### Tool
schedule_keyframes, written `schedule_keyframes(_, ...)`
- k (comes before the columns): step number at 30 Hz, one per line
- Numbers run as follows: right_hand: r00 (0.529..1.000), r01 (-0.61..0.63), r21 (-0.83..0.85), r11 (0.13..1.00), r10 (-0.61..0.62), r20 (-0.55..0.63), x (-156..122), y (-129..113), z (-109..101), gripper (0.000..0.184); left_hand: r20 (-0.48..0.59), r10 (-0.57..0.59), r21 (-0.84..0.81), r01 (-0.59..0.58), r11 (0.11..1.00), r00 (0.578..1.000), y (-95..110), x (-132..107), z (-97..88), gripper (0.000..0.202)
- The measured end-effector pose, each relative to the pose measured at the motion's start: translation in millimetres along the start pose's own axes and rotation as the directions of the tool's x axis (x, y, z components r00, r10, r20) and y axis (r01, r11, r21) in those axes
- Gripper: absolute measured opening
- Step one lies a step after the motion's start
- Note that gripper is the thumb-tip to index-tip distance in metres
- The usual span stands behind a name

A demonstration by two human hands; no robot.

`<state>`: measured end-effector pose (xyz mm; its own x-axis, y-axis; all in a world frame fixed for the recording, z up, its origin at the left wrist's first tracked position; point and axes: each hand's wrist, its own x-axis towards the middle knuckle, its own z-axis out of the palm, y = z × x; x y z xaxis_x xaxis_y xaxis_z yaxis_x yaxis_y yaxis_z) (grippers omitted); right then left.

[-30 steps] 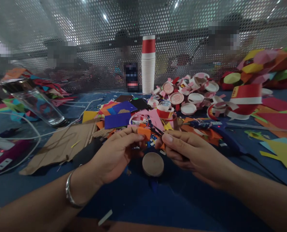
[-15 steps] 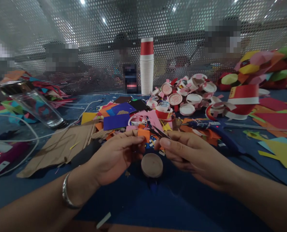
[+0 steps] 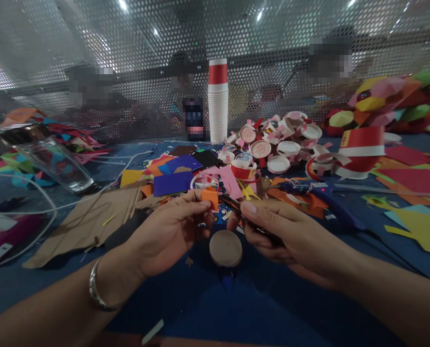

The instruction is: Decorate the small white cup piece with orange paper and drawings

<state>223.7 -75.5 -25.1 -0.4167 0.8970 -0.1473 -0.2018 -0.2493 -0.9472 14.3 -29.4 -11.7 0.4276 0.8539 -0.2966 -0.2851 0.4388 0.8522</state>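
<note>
Between the thumb and fingers of my left hand (image 3: 173,226) is a small square piece of orange paper (image 3: 210,198). My right hand (image 3: 290,231) grips dark scissors (image 3: 233,205), their blades pointing left toward the paper's right edge. Whether the blades touch the paper is hard to tell. My right fingers partly cover the scissors' handles. Below and between both hands, a round grey-brown disc (image 3: 225,248) sits above the blue table. Colored paper scraps lie behind my fingertips.
A tall stack of paper cups (image 3: 218,103) stands at the back. Right of it are piled cut cup bottoms (image 3: 278,144) and a glue gun (image 3: 330,200). Left are cardboard (image 3: 81,221), a glass jar (image 3: 61,161) and white cables. A perforated metal screen (image 3: 135,48) rises behind.
The scissors have turned so that their blades look closer together and lie nearer the orange paper. My left hand has shifted slightly left with the paper.
</note>
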Motion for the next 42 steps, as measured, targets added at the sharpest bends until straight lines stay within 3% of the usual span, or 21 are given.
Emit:
schedule_keyframes(14,1.0,-0.002,-0.017,1.0,0.002,-0.026,1.7,-1.9,1.1,0.044,0.007,0.062,0.101,-0.062,0.993,0.998,0.9,0.7,3.3,0.004)
schedule_keyframes(19,1.0,-0.003,-0.011,1.0,0.003,-0.015,1.5,-1.5,0.8,0.044,0.044,0.143,0.168,-0.149,0.975,0.989,-1.0,1.5,1.1,0.007)
schedule_keyframes(24,1.0,-0.016,-0.004,1.0,0.016,-0.008,0.9,-1.9,1.1,0.045,0.135,0.333,0.411,-0.358,0.838,0.933,-3.1,0.8,-2.6,0.006)
schedule_keyframes(26,1.0,-0.021,0.0,1.0,0.021,-0.008,0.7,-1.6,0.8,0.045,0.187,0.347,0.48,-0.393,0.784,0.919,-3.5,0.1,-3.0,0.006)
schedule_keyframes(32,1.0,-0.024,-0.002,1.0,0.024,-0.003,-0.4,0.0,-1.1,0.045,0.044,0.207,0.278,-0.211,0.937,0.977,0.8,0.9,-2.8,0.008)
schedule_keyframes(36,1.0,-0.025,-0.009,1.0,0.025,-0.002,-0.8,-0.7,-1.3,0.043,0.036,0.087,0.196,-0.092,0.976,0.996,5.2,2.3,-3.4,0.008)
schedule_keyframes(42,1.0,-0.024,-0.016,1.0,0.024,-0.002,-1.3,-1.3,0.0,0.044,0.05,0.096,0.2,-0.104,0.974,0.994,3.3,3.5,-3.8,0.006)
